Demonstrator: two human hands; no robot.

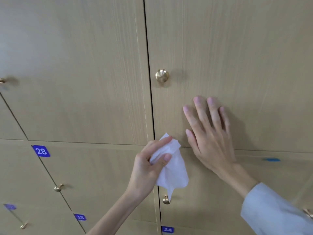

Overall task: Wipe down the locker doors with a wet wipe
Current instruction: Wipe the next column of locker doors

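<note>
One wipe (171,170) pinched in L hand (149,168).

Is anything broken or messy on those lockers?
Nothing stands out. The doors sit shut and flush, the knob is intact, and nothing is spilled. The left hand holds the wipe.

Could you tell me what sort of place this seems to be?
Probably a locker room or shared storage area: a wall of wooden locker doors, each with a brass knob, and blue number labels such as 28.
</note>
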